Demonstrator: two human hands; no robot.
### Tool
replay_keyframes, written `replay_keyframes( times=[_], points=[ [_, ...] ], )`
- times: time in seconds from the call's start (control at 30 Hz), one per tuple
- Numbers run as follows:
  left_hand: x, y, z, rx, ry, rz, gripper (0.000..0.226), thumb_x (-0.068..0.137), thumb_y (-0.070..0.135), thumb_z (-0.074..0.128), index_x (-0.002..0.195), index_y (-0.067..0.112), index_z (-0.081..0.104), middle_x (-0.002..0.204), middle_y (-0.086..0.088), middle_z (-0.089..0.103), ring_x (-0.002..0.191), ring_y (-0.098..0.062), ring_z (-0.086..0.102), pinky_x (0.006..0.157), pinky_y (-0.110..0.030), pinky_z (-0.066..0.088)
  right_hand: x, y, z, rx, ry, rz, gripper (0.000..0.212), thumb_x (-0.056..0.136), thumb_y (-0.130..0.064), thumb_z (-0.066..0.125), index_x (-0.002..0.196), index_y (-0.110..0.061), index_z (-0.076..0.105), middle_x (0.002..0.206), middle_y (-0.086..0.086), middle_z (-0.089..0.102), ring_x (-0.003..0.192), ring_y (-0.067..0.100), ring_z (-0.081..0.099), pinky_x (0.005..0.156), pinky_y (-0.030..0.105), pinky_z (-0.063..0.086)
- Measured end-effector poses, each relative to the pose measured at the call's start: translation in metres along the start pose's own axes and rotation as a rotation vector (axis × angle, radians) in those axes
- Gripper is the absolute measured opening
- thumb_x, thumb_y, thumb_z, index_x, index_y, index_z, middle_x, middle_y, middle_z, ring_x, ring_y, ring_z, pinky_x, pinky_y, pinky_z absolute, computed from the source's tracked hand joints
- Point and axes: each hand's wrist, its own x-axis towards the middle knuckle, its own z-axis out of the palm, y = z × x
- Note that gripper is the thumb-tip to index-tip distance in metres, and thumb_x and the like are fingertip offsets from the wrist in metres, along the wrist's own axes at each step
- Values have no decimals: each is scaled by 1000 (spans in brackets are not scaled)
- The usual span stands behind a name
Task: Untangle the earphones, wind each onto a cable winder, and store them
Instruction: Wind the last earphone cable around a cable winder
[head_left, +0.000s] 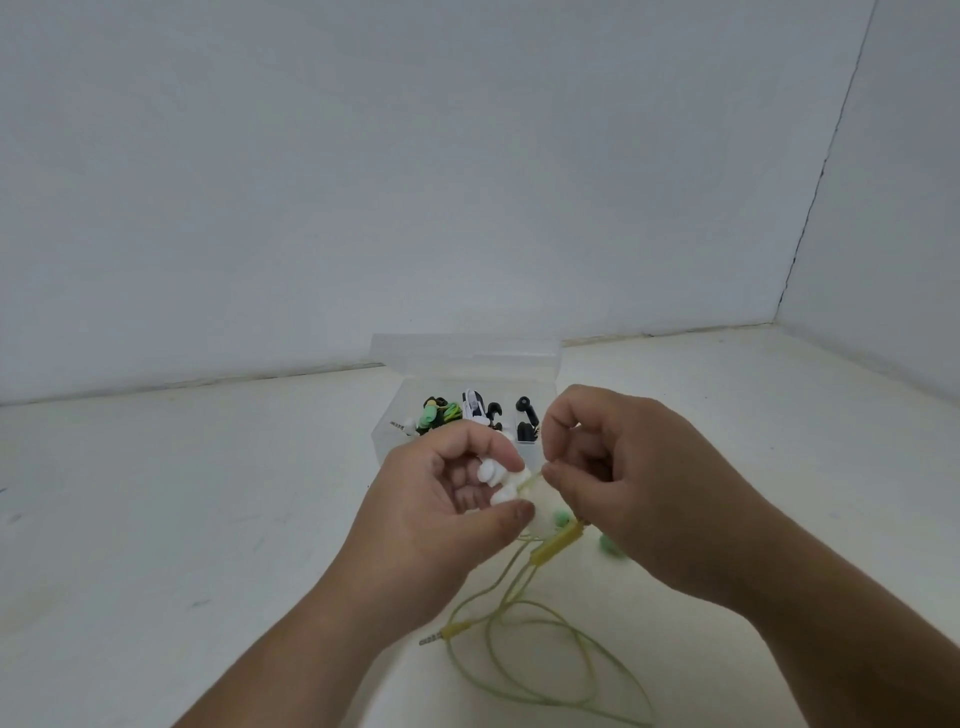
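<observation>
Winding: left hand (457, 499) is gripping the white winder (498, 480), just near of the box (467, 364).
Right hand (623, 467): is pinching the cable (519, 649) at the winder.
Cable: is mostly lying loose, near.
Next: likely calling for taut, even turns.

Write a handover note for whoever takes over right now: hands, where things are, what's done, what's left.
Left hand grips the white cable winder above the table. Right hand pinches the yellow-green cable right at the winder.
Most of the cable lies in loose loops on the table, with the jack plug at the left. A green earbud shows by the right wrist.
The clear box stands open behind the hands, with green, white and black earphones inside.
Done: those appear stored.
Left: wind this cable, then put it in the box.
</observation>
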Motion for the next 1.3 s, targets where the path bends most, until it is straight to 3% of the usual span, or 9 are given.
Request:
replay_keyframes(
  times=[0.13,0.43,0.7,0.77,0.87,1.0,1.1,1.17,1.3],
  points=[
    [0,2,-2,99,51,17,20,67,16,71,84,25,72,68,-1,42,64,-19,38,58,-28,35,4,-1,-6,61,334,15,21,90,-5,63,80,-23,58,57,4,63,49,19,54,52,29,47],
    [12,-1,-33,137,354,20,20,64,22,66,82,26,73,73,-3,62,66,-14,47,56,-15,37,13,34,-52,1108,739,387,20,98,-4,50,85,-17,59,57,-1,57,48,12,52,49,18,47],
    [10,2,-37,131,387,-10,19,66,21,66,83,23,74,80,-15,69,67,-13,53,63,-24,50,8,59,-62,817,1087,606,24,88,-3,47,84,-24,58,65,0,54,49,13,45,49,22,37],
    [10,4,-35,103,364,-10,12,75,9,68,83,18,74,78,-18,71,72,-21,62,75,-42,60,11,61,-62,678,1035,655,24,87,-2,47,85,-22,60,65,2,55,53,15,47,54,25,40],
    [9,6,-34,70,302,5,24,87,-12,58,85,7,72,65,-10,70,62,-18,66,61,-30,58,12,68,-57,191,743,711,18,86,-6,52,94,-17,64,73,6,63,65,25,57,64,35,47],
    [4,12,-27,25,158,4,15,77,-6,66,80,8,73,59,-2,67,58,-17,66,57,-27,56,8,58,-34,-497,362,651,22,92,-21,55,113,-24,58,113,8,58,103,32,56,83,37,44],
    [2,12,-22,21,76,-12,18,69,4,62,79,12,75,61,0,68,58,-17,67,57,-26,56,7,27,-19,-98,379,291,11,94,-20,60,102,-24,67,102,-5,68,98,13,62,77,19,44],
    [0,13,-17,31,35,1,16,73,0,65,79,11,75,57,5,64,54,-13,64,56,-25,55,5,3,-7,273,55,233,17,92,-40,63,103,-28,69,96,-12,73,90,-5,65,77,9,45],
    [1,11,-15,102,50,47,23,80,-9,69,83,13,76,51,15,57,50,-4,58,55,-19,52,-1,-4,14,299,-336,270,56,79,-66,62,128,-36,60,91,-10,76,90,7,71,96,40,53]
  ],
)
